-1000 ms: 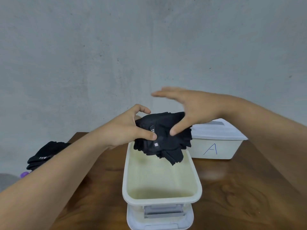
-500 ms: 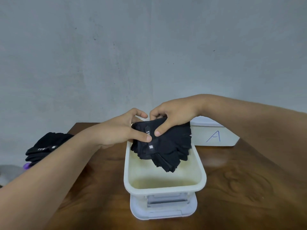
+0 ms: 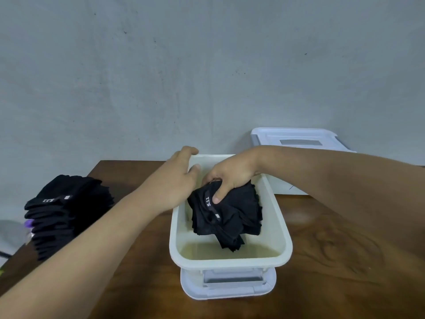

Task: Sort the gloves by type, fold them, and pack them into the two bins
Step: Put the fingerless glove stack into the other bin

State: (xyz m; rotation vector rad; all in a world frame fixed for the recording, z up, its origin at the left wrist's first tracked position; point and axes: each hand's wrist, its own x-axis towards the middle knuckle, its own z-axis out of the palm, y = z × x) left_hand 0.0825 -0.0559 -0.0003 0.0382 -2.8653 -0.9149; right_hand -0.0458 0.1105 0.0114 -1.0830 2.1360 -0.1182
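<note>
Now the right hand [image 3: 228, 178] clutches a folded bundle of black gloves [image 3: 232, 217], held low inside the open white bin [image 3: 282, 229]. The left hand [image 3: 179, 178] grips that bin's far-left rim, thumb inside; a second glove stack [image 3: 62, 215] sits at the tabletop [image 3: 333, 261] left edge

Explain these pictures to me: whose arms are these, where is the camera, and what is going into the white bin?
No machine here: a person works bare-handed, and the one camera sits on their head, looking down at the table. The right hand grips a folded bundle of black gloves low inside the open bin, which stands on a lid. The left hand lies against the bin's far left rim; whether it grips is unclear. A second bin, lid on, stands behind on the right. A stack of black gloves waits at the table's left edge.
</note>
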